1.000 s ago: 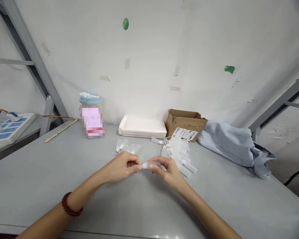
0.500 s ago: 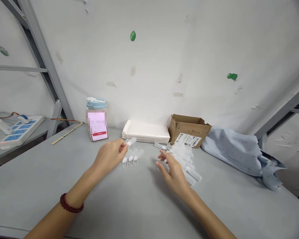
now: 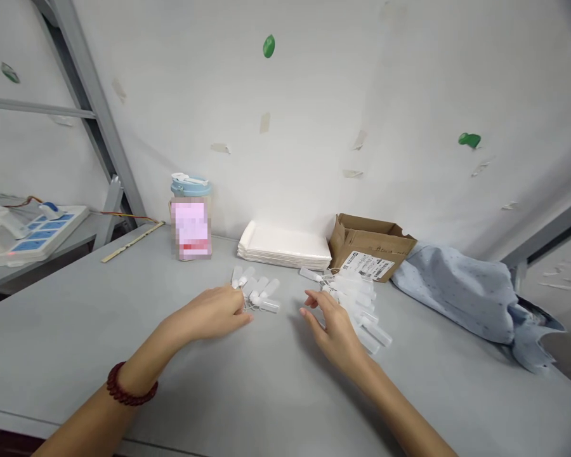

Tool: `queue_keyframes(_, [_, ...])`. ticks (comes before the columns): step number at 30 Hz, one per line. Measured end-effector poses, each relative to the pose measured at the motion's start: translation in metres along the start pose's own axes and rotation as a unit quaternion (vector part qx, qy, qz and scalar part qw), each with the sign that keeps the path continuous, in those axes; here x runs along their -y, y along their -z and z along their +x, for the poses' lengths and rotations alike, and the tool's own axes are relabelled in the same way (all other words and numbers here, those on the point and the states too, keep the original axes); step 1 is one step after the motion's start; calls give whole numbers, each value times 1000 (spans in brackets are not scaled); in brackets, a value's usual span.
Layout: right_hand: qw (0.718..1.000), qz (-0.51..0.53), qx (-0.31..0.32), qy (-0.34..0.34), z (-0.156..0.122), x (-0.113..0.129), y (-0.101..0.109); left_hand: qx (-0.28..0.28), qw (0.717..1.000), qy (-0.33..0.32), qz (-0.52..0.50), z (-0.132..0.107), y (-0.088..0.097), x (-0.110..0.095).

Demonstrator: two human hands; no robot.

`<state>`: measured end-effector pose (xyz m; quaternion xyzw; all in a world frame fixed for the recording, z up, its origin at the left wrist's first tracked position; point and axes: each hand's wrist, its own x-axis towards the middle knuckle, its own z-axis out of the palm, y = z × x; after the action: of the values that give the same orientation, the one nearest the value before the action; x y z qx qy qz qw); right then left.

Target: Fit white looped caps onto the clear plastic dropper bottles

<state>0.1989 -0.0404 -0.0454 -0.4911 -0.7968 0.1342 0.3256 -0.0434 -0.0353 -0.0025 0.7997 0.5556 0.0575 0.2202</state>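
My left hand point(image 3: 221, 311) is over the near left side of a small group of whitish clear plastic tags point(image 3: 269, 287) with thin cord loops. Its fingers curl down and look closed, but whatever they grip is hidden beneath the hand. One tag point(image 3: 269, 306) lies crosswise, just beyond my left thumb. My right hand point(image 3: 333, 324) hovers or rests beside a bigger heap of the same tags point(image 3: 356, 295), thumb and fingers apart, with nothing seen between them. Part of that heap is covered by the hand.
Behind the tags lies a stack of white padded envelopes point(image 3: 285, 246), with an open cardboard box point(image 3: 375, 247) to its right. Pale blue cloth point(image 3: 457, 292) is bunched at the right. A phone point(image 3: 191, 228) leans on a blue-lidded cup point(image 3: 191, 185); a thin strip point(image 3: 132, 242) and power strip point(image 3: 47, 231) are left.
My left hand has come down and slightly nearer; the tag it was pinching has joined the small group. The tags there lie differently. My right hand keeps its pose; the view has tilted slightly.
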Motion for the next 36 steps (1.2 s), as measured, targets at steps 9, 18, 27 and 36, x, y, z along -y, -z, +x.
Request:
queue_keyframes(9, [999,-38,5,28,7,-4,3,43,998,-45,-22,1,-2,-5])
queue_keyframes(18, [942,-327,73,-33,83,-12,-3,44,997,-57,-26,-1,-5,-13])
queue_keyframes(27, [920,-376,86,-73,83,-10,-14,38,998,-45,5,4,-8,-11])
queue_keyframes(36, [958,-270,71,-68,74,-6,-3,-6,996,-46,-75,8,-12,-13])
